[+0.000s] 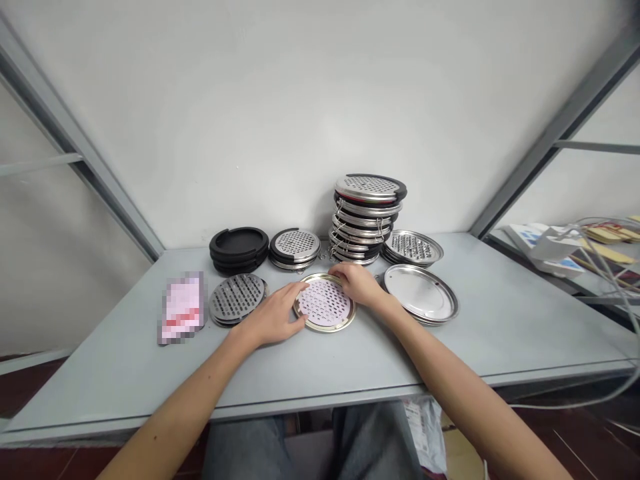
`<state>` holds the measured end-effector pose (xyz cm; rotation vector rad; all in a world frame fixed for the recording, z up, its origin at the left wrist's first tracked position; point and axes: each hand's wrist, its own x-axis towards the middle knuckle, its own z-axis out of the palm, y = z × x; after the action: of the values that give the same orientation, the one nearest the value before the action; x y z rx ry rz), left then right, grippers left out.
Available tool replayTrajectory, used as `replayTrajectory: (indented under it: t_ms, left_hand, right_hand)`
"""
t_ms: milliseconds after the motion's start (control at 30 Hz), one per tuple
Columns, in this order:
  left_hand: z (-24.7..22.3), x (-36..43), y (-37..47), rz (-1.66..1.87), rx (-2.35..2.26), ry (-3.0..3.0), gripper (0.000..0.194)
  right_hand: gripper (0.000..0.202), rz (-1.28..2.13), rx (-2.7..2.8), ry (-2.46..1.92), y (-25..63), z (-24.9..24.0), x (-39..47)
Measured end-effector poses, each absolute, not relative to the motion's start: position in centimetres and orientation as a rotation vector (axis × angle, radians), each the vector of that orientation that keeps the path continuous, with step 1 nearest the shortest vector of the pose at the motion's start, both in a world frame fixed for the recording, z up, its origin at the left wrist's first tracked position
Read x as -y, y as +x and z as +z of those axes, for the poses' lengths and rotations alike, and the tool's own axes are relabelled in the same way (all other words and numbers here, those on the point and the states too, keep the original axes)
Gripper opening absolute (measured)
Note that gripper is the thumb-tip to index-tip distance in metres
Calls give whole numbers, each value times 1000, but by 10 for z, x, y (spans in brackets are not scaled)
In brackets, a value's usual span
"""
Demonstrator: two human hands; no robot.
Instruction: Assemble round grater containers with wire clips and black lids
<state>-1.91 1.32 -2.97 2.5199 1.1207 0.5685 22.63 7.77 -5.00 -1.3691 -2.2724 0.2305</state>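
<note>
A round metal grater (325,303) with a shiny rim and rows of holes lies flat on the table in front of me; its face has a pinkish tint. My left hand (281,313) holds its left rim, thumb near the front and fingers farther back. At the far right of the rim, my right hand (357,283) is closed, its fingertips curled down at the edge. What those fingers pinch, if anything, is hidden. Left of my left hand lie stacked grey grater discs (237,297). Shallow metal lids or trays (421,293) are stacked beside my right wrist.
Behind stand black rings or bases (239,250), a short pile of black-edged graters (295,247) and a tall stack of graters with wire clips (367,220). More graters (415,248) lie right of it. A blurred-out pink item (183,308) is at left; cables (607,267) hang at right.
</note>
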Motion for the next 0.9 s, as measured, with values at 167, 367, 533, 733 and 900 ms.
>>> replayTrajectory:
  t_ms: [167, 367, 533, 733, 900]
  left_hand:
    - [-29, -12, -17, 579, -1113, 2503, 61]
    - [-33, -15, -19, 555, -1112, 2523, 68]
    - [-34, -15, -19, 554, -1107, 2524, 66]
    - [-32, -15, -19, 529, -1106, 2527, 65]
    - [-33, -14, -20, 501, -1124, 2530, 67]
  right_hand:
    - [25, 335, 2265, -1339, 226, -48, -77]
    - [26, 476, 2334, -1202, 232, -48, -81]
    - [22, 590, 2358, -1160, 236, -46, -82]
    - [23, 569, 2369, -1172, 236, -45, -82]
    - [23, 501, 2408, -1162, 235, -43, -79]
